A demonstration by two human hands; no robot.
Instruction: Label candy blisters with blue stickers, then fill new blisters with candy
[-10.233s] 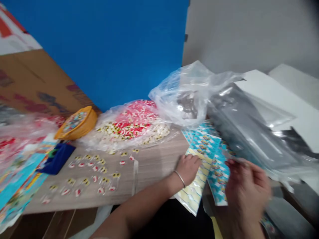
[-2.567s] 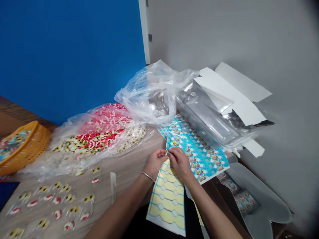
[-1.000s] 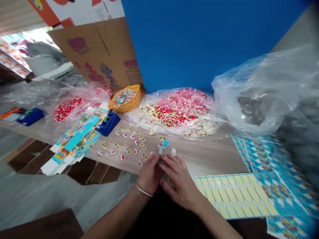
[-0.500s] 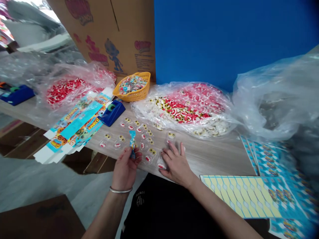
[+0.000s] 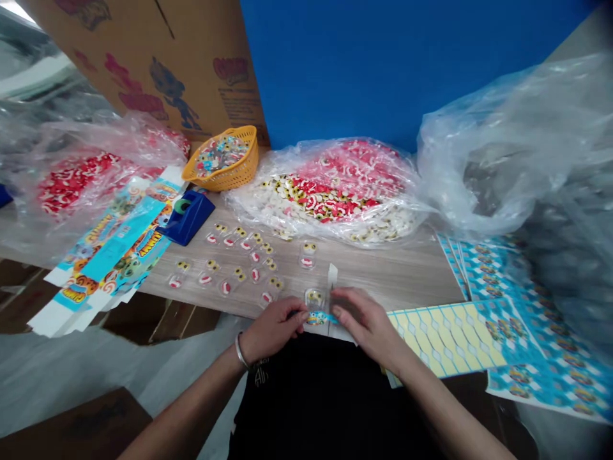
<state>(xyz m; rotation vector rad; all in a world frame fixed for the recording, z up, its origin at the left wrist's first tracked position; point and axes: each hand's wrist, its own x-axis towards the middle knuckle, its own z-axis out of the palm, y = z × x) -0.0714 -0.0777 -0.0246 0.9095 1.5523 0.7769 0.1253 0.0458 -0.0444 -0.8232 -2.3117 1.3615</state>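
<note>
My left hand point(image 5: 274, 329) and my right hand point(image 5: 366, 322) meet at the table's front edge. Their fingertips pinch a small blue sticker strip point(image 5: 318, 317) from either end. Just above it lies a clear packet with yellow candy eyes point(image 5: 313, 298), and a narrow white strip point(image 5: 331, 281) stands beside that. Several similar small packets point(image 5: 239, 262) are spread across the wooden tabletop point(image 5: 383, 281) to the left. A metal bangle point(image 5: 242, 351) circles my left wrist.
A blue tape dispenser point(image 5: 186, 217) and flat printed box blanks point(image 5: 112, 252) lie to the left. Behind are a yellow basket point(image 5: 223, 160) and bagged red-and-white candy point(image 5: 325, 188). Blue and yellow sticker sheets point(image 5: 498, 319) lie right, below a large plastic bag point(image 5: 502, 153). A cardboard box point(image 5: 167, 64) stands behind.
My left hand has moved from holding the blue strip upright to the table's front edge. My right hand has come over from the packets, and both hands now pinch the strip lying sideways.
</note>
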